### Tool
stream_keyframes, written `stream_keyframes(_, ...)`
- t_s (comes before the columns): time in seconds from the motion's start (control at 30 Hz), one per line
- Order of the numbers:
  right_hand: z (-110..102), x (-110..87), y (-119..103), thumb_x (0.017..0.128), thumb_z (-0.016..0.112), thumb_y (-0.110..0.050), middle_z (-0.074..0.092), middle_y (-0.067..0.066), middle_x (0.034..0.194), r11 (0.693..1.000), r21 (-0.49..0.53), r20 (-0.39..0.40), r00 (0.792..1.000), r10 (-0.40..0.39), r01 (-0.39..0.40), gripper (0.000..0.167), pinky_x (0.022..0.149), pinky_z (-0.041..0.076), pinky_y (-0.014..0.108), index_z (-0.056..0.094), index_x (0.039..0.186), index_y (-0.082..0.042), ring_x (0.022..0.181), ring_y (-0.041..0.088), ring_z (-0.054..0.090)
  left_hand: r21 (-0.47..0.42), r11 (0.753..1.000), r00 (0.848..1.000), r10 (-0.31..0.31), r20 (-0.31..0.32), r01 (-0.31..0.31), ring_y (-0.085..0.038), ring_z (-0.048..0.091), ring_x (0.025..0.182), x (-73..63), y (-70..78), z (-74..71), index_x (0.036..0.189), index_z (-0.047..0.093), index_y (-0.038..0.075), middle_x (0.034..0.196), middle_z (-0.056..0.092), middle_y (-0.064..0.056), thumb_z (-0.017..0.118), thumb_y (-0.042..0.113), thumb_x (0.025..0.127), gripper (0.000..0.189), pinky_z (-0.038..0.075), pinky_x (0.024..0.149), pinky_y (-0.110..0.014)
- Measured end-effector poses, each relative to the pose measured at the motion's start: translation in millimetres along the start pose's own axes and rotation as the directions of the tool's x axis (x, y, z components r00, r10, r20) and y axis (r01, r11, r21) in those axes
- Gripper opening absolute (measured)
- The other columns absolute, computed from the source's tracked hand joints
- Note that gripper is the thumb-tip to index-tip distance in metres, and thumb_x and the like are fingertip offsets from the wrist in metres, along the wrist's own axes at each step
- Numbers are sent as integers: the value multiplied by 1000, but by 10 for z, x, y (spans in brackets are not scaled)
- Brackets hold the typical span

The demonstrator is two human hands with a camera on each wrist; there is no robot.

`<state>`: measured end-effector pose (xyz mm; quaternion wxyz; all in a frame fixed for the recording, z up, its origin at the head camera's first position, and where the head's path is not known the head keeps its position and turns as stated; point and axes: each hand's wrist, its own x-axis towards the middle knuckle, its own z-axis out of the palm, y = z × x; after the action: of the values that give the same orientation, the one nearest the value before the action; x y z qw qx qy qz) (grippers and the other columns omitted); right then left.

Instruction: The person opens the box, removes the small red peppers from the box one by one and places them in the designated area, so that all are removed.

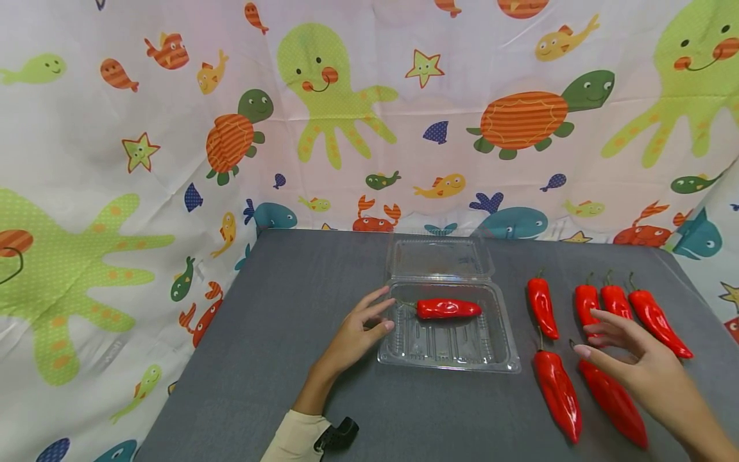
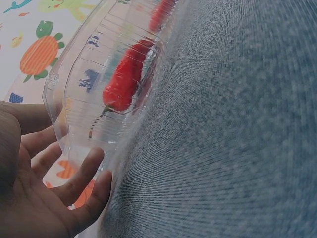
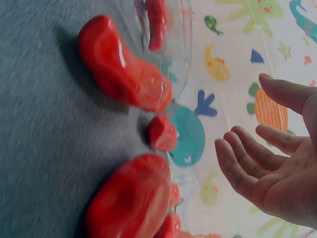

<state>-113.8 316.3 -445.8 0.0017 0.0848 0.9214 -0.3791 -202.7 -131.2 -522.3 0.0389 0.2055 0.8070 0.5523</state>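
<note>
One red chili pepper [image 1: 447, 308] lies crosswise inside a clear plastic clamshell container [image 1: 450, 368], its stem pointing left. The container's lid [image 1: 440, 258] is folded back. At the container's left edge, my left hand [image 1: 355, 330] has loosely bent fingers spread by the rim. My right hand [image 1: 641, 359] hovers over the loose peppers on the right with nothing in its grasp, thumb apart from the fingers. Beneath it lies a large red pepper [image 1: 614, 404], partly covered by the hand. In the right wrist view, the right palm [image 3: 287, 191] appears bare.
Several more red peppers lie right of the container, including a near one [image 1: 558, 394], one beside the container [image 1: 543, 307] and a far right one [image 1: 658, 321]. The grey tabletop [image 1: 277, 301] meets a sea-animal print curtain [image 1: 358, 115] behind.
</note>
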Motion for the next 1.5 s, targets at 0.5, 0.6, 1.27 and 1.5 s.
stream_keyframes(0.5,231,61,-436,98,77,-41,61,12,141,963,107,24,968,-250,246,74,80,51,10,45,160,-18,110,-11,52,-16,1000,1000,-8,-9,8,-29,63,121,-12,39,12,151,59,7,171,36,-3,71,15,102,51,51,103,-49)
stream_keyframes(0.6,303,104,-515,99,76,-38,61,11,143,953,145,45,960,-275,266,71,80,54,15,45,160,-22,111,-11,54,-17,1000,1000,-7,-2,7,-27,63,122,-10,39,2,152,59,9,171,37,0,72,17,103,51,51,103,-48)
stream_keyframes(1.27,869,380,-842,96,80,-37,56,17,155,911,255,167,913,-373,325,77,101,55,54,43,161,-16,138,44,57,-10,1000,1000,-5,10,5,-26,64,123,-5,26,-11,152,59,12,170,37,6,72,24,103,52,51,104,-50)
stream_keyframes(1.5,1021,467,-852,95,81,-36,53,18,158,898,258,202,889,-410,356,78,109,46,63,43,160,-17,144,46,50,-13,1000,1000,-10,10,10,-25,64,122,-2,30,-12,153,59,12,170,37,6,72,23,103,52,51,105,-53)
